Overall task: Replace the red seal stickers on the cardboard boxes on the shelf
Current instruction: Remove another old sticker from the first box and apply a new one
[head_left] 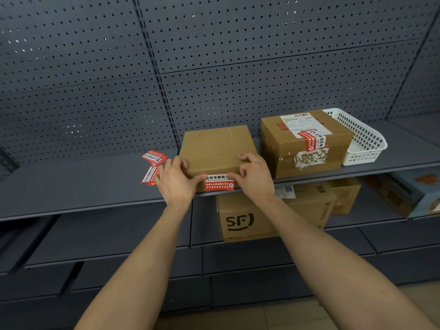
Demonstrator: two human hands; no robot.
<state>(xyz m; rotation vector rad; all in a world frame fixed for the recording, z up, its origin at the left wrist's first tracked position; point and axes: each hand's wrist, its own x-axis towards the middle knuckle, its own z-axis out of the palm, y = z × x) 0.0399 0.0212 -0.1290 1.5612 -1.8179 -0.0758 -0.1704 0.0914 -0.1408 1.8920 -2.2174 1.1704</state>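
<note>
A flat cardboard box [215,148] sits at the near edge of the grey shelf [78,184], pulled forward so its front face is within easy reach. A red seal sticker [219,182] is on that front face, folded over the top edge. The left hand [177,179] steadies the box's near left corner, its thumb pressing the sticker's left end; the right hand [253,173] pinches or presses at the sticker's upper right corner — whether it is smoothing it down or peeling it cannot be told. Neither hand is clenched. Loose red stickers [152,166] lie just left of the box, handy for the left hand. To the right a taller box [304,144] carries its own red seal [310,140] above a torn patch — likely an old seal's residue. Farther right stands a white basket [364,139].
</note>
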